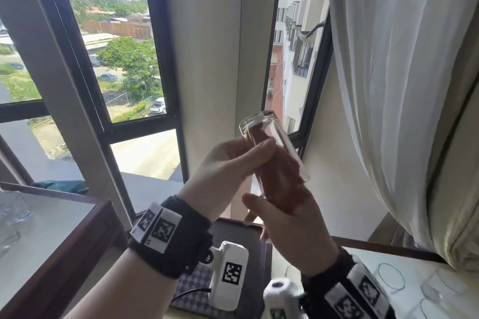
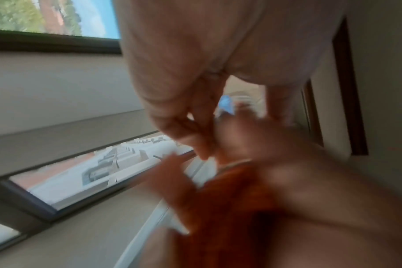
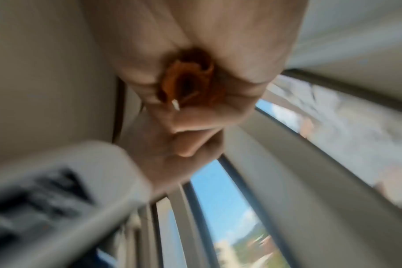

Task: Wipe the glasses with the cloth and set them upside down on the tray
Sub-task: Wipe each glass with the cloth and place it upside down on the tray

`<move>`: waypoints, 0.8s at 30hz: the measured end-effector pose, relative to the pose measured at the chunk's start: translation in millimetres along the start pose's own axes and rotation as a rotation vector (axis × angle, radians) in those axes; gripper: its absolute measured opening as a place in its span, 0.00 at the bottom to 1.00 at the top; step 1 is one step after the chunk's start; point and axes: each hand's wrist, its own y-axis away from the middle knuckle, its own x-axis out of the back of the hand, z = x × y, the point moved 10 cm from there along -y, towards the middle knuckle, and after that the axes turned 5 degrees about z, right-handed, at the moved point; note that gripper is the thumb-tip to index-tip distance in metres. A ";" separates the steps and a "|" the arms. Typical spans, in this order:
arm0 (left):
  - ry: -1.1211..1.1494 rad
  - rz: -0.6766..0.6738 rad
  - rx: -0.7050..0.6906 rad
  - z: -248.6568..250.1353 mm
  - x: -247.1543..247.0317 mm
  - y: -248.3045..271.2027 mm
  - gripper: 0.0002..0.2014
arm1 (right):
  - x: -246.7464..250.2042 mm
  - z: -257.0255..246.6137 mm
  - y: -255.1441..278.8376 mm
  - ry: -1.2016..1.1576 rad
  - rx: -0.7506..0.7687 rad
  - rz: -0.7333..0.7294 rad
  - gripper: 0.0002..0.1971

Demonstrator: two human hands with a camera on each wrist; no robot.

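Note:
A tall clear glass (image 1: pixel 286 141) is held up, tilted, in front of the window. My left hand (image 1: pixel 246 160) grips it around its middle, thumb across the near side. A rust-orange cloth (image 1: pixel 281 179) is stuffed inside the glass and runs down out of its mouth into my right hand (image 1: pixel 287 225), which pinches it. The left wrist view is blurred but shows my left hand (image 2: pixel 190 130) above the orange cloth (image 2: pixel 230 199). Bunched cloth (image 3: pixel 188 85) sits in the curled fingers of my right hand (image 3: pixel 195 112). A dark tray (image 1: pixel 230 221) with a checkered mat lies below the hands.
More clear glasses stand on the pale counter at lower right (image 1: pixel 391 276) and on the glass-topped table at left (image 1: pixel 15 212). A white curtain (image 1: pixel 401 85) hangs close on the right. Dark window frames (image 1: pixel 166 85) are straight ahead. A teal cloth (image 1: pixel 62 185) lies on the sill.

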 end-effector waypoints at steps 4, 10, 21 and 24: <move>-0.390 0.219 0.006 0.6 9.6 3.2 0.16 | -5.7 7.3 -2.7 0.876 0.290 0.033 0.31; 0.098 -0.054 0.034 -9.8 0.3 9.4 0.14 | -30.6 6.2 12.1 -0.821 -0.279 -0.216 0.25; 0.047 0.066 -0.171 -8.6 61.2 8.1 0.31 | -8.2 45.4 15.4 -0.574 -0.374 -0.034 0.22; -0.077 0.210 -0.173 -12.3 98.5 14.3 0.31 | 9.1 58.6 22.9 -0.140 -0.359 0.076 0.19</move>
